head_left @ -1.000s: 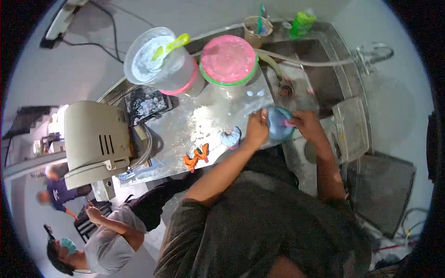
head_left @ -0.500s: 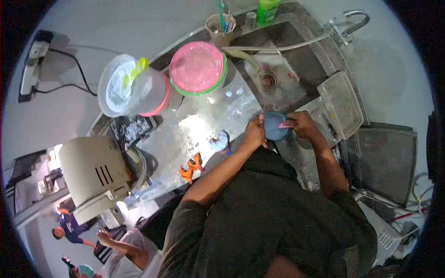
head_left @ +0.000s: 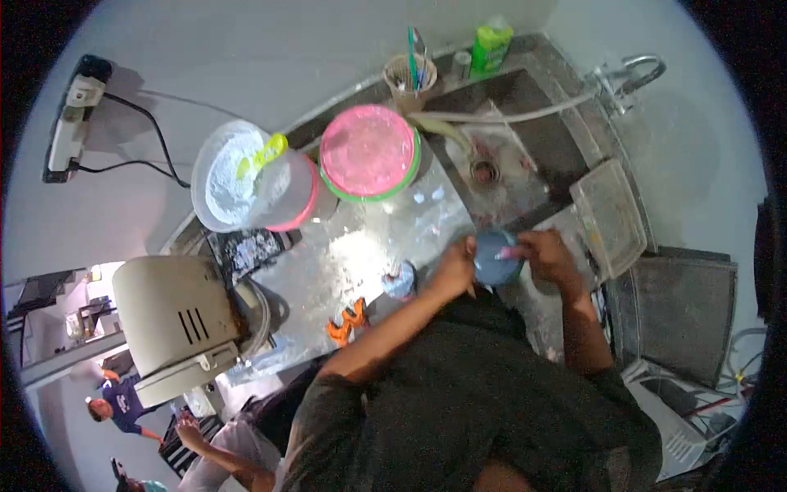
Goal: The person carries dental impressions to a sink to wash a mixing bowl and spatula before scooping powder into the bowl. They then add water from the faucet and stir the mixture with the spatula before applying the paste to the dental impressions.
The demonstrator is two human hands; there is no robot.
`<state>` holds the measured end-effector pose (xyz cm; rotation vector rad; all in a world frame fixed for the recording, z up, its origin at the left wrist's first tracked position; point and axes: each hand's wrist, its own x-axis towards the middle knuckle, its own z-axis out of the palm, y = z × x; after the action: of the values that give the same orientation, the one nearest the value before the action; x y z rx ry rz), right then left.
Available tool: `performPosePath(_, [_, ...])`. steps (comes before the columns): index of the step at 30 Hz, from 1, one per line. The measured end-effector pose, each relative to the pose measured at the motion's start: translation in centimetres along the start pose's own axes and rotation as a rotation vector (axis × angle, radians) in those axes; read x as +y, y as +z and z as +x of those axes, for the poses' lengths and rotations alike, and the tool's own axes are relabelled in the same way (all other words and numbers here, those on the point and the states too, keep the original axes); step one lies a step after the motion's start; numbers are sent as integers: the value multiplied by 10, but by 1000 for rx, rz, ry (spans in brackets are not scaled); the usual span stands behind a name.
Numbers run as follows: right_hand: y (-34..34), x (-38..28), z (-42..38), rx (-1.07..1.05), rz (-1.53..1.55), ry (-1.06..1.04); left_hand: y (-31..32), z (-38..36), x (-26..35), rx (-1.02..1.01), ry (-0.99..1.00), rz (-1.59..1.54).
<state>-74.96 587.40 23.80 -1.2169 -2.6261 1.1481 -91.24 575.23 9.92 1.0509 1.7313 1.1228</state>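
Observation:
My left hand (head_left: 456,269) grips the rim of a blue-grey bowl (head_left: 494,271), holding it close against my body at the counter's front edge. In my right hand (head_left: 551,258) is a pink-ended tool (head_left: 510,252), its tip inside the bowl; the hand covers the rest of it. What the bowl contains cannot be made out. Left of my left hand, a bluish-white curved plaster-like piece (head_left: 399,280) lies on the metal counter. Two orange curved pieces (head_left: 348,324) are near my left forearm.
A tub of white powder (head_left: 229,180) with a green scoop (head_left: 266,154) stands beside a pink-lidded tub (head_left: 369,152). Behind my hands is a sink (head_left: 533,176) with a tap (head_left: 627,82). A beige machine (head_left: 176,320) sits at left. Other people are at lower left.
The camera view has tilted, so the counter and its items appear lower and slightly right. Both hands keep their holds, and the pink-ended tool has shifted slightly within the bowl.

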Motion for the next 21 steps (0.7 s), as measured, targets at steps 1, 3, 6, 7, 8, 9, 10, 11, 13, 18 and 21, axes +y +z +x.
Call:
performPosePath(1, [-10, -18, 0, -24, 17, 13, -49, -6, 78, -255, -445, -374])
performPosePath(3, [-25, -41, 10, -55, 158, -45, -84, 5, 74, -399, -555, -764])
performPosePath(6, [-26, -72, 39, -68, 13, -276, -115, 10, 89, -419, -510, -862])
performPosePath(7, [-20, -78, 51, -76, 25, -281, -120, 10, 87, -460, -412, -830])
performPosePath(8, [-13, -84, 63, -114, -77, -279, -122, 10, 80, -448, -421, -826])
performPosePath(9, [-8, -91, 73, -150, -184, -282, -123, 11, 72, -319, -433, -851])
performPosePath(10, [-6, -99, 79, -155, -179, -297, -126, 11, 64, -187, -443, -874])
performPosePath(11, [-6, -107, 82, -208, -298, -338, -133, 8, 71, -140, -464, -904])
performPosePath(13, [2, -114, 88, -269, -418, -387, -137, 3, 75, -54, -467, -904])
performPosePath(18, [12, -124, 94, -150, -369, -610, -139, -10, 69, 81, -423, -957])
performPosePath(21, [9, -117, 93, -34, -338, -505, -140, -17, 66, 129, -379, -992])
